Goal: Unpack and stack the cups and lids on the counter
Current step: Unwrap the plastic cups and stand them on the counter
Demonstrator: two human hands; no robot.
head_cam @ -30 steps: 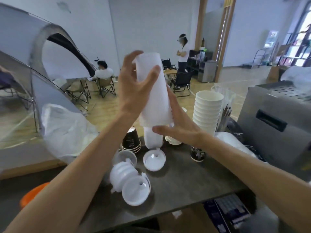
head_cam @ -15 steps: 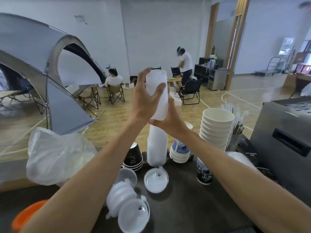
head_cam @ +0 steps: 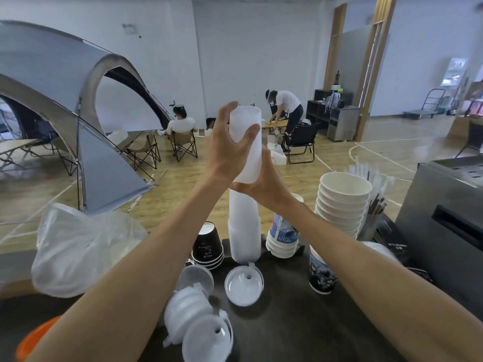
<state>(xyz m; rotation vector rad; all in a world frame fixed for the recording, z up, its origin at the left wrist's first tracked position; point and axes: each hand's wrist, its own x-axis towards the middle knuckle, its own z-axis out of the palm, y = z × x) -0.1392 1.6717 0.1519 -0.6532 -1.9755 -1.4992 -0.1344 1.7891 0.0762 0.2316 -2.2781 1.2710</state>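
Note:
A tall column of frosted white cups (head_cam: 244, 231) stands upright on the dark counter (head_cam: 287, 327). My left hand (head_cam: 227, 150) grips the upper part of the column from the left, thumb across its front. My right hand (head_cam: 264, 181) holds it from behind and below, at the joint between the upper and lower sections. A single white lid (head_cam: 244, 284) lies flat in front of the column. A toppled stack of white lids (head_cam: 198, 322) lies on its side near the front edge.
Black paper cups (head_cam: 207, 245) stand upside down left of the column. Printed cups (head_cam: 282, 236) and one more (head_cam: 321, 273) stand to the right, with a stack of white bowls (head_cam: 342, 205) and straws behind. A steel machine (head_cam: 449, 218) is far right, a plastic bag (head_cam: 83, 246) left.
The column has come down from its tilted, lifted position and now stands straight on the lower section. Both hands keep their hold. The view has pulled back and up slightly.

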